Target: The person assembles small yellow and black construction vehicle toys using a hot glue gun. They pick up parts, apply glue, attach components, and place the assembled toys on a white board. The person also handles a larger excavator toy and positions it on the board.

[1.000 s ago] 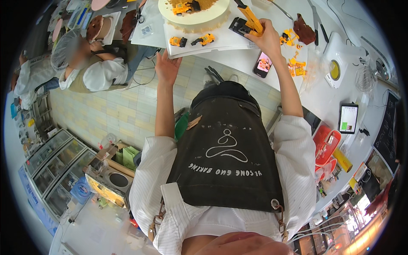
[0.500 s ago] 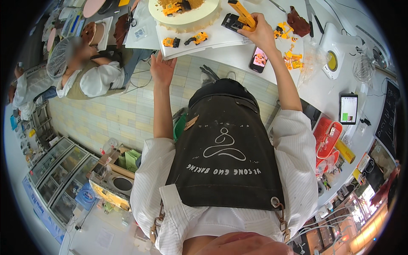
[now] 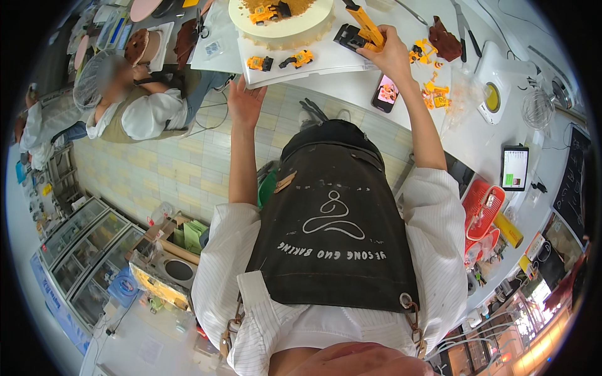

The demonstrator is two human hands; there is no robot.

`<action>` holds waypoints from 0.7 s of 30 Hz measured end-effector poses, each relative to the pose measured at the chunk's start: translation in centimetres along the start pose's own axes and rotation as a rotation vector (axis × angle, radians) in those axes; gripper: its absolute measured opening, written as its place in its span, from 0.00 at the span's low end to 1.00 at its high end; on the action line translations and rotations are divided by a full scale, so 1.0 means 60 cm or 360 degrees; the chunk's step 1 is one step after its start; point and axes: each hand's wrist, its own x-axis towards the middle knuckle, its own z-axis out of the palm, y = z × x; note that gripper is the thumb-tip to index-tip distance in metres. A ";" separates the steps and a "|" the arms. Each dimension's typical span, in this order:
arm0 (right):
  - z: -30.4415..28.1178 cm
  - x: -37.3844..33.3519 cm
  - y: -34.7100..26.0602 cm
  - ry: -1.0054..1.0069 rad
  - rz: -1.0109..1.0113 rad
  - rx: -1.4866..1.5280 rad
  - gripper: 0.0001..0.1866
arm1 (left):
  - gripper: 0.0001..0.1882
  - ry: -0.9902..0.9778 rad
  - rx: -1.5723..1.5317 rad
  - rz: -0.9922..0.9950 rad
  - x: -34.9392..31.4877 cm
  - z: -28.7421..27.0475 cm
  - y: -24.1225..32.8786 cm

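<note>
My right hand (image 3: 391,57) is closed on a yellow and black toy crane truck (image 3: 364,36), which rests at the right side of a white board (image 3: 326,67). My left hand (image 3: 244,105) is palm up with its fingers stretched out at the board's front left corner; the fingertips are partly hidden by the edge. On the board stands a pale round cake (image 3: 300,30) with brown crumbs and a yellow toy loader (image 3: 268,14) on top. Two smaller toys, a truck (image 3: 258,63) and a digger (image 3: 297,59), sit in front of the cake.
Right of the board lie a phone (image 3: 384,94), several yellow toy parts (image 3: 435,93), clear plastic wrap (image 3: 465,94) and a dark red cloth (image 3: 445,41). Beyond them are a white scale (image 3: 492,94) and a whisk (image 3: 538,109). A seated person (image 3: 147,113) works at the left beside a brown cake.
The view has shifted slightly, so the board, cake and table things appear a little farther right. Both hands keep the same places at the crane truck and the board's corner.
</note>
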 end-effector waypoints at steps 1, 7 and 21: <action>0.001 0.000 0.000 0.0009 -0.0014 -0.0008 0.37 | 0.35 0.0003 -0.0001 0.0002 0.000 -0.001 0.001; 0.001 0.002 -0.002 -0.0015 -0.0015 0.0008 0.36 | 0.35 0.0024 0.0016 0.0005 0.002 0.000 -0.001; 0.014 0.006 0.002 0.0035 -0.0064 -0.0011 0.37 | 0.35 0.0017 0.0015 -0.0001 0.003 -0.003 -0.001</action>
